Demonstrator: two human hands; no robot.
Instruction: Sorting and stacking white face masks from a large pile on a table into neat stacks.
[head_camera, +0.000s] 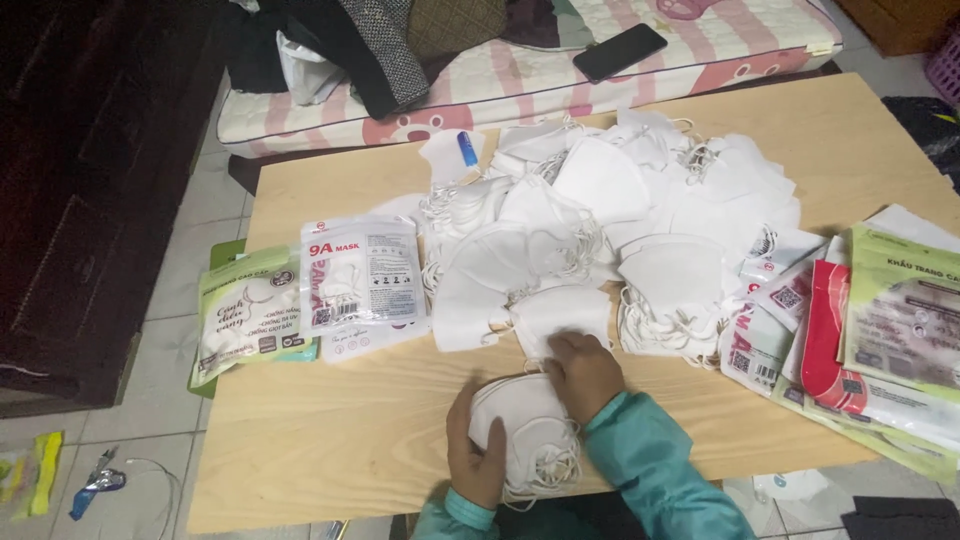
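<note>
Left hand (475, 455) cups the near-left edge of a small stack of white face masks (527, 435), fingers curled around its side; right hand (582, 372) lies palm down on the stack's far edge, fingers loosely spread and pressing on it. Both wrists show teal sleeves. The stack rests on the near edge of a pale wooden table (330, 440), close to the person.

Beyond the hands, a large heap of loose masks (610, 215) covers the table's middle: soft, matte white fabric, folded into curved shell shapes, with thin tangled ear loops. A small blue cylindrical object (467, 149) lies at the heap's far-left side.

Left of the heap, a flat glossy white pouch (362, 272) with red lettering and a clear window overlaps a light green pouch (246, 310). At the right edge, a fan of flat packages (880, 330) in green, white and red overlaps, several bearing square code labels.

Behind the table, a black phone (619, 51) lies on a pink-patterned mattress (520, 85).
</note>
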